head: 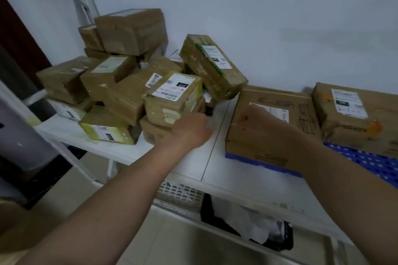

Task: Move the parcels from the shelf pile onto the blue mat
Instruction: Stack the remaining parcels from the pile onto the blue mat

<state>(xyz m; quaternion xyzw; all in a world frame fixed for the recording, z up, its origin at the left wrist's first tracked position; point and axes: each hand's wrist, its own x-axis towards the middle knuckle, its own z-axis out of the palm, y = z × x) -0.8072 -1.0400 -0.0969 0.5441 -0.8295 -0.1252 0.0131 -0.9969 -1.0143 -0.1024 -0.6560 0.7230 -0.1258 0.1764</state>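
Observation:
A pile of brown taped parcels [120, 84] lies on the left half of the white shelf [189, 159]. A long parcel [212, 66] leans tilted at the pile's right end. My left hand [190, 130] is at the pile's front right corner, against a parcel with a white label [172, 101] and a low box [151, 130] beneath it; its fingers are hidden and blurred. My right hand [255, 120] is curled in a fist over the near top edge of a large box [258, 148]. That box and a second labelled box [349, 118] stand on the blue mat [379, 164].
A white wall runs behind the shelf. A grey cylinder [19, 135] and white frame bars stand at the left. Under the shelf sit a white plastic basket [181, 196] and a black bag with white material [247, 226]. A bare strip of shelf separates pile and mat.

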